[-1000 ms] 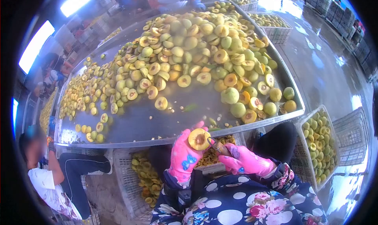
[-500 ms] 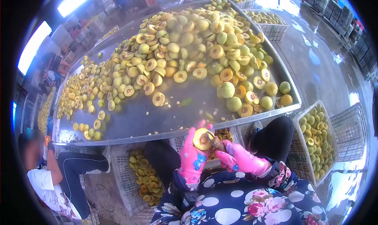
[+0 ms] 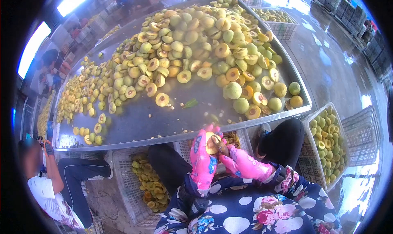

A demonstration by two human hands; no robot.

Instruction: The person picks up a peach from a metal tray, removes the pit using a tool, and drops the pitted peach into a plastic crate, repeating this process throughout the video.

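Observation:
In a pink patterned glove, my left hand (image 3: pixel 202 162) is closed round a peach half (image 3: pixel 210 145), its cut face with the brown pit hollow turned up. My right hand (image 3: pixel 246 164), gloved in the same pink, grips a small pitting tool (image 3: pixel 224 149) whose curved metal end is at the pit of the half. My fingers hide most of its handle. Both hands are held over my lap, just in front of the metal table's near edge (image 3: pixel 180 136). Below them, partly covered, is a crate (image 3: pixel 247 142) of cut pieces.
A big heap of peach halves (image 3: pixel 180 46) covers much of the table. Crates of fruit stand at my left (image 3: pixel 123 181) and right (image 3: pixel 306 162), with an empty-looking crate (image 3: pixel 360 136) beyond. A co-worker (image 3: pixel 49 185) sits at far left. The floor (image 3: pixel 323 66) looks wet.
The tool's metal end has shifted slightly on the peach half, and my right hand has moved a little left and down. The view has shifted slightly. The co-worker's hand has risen.

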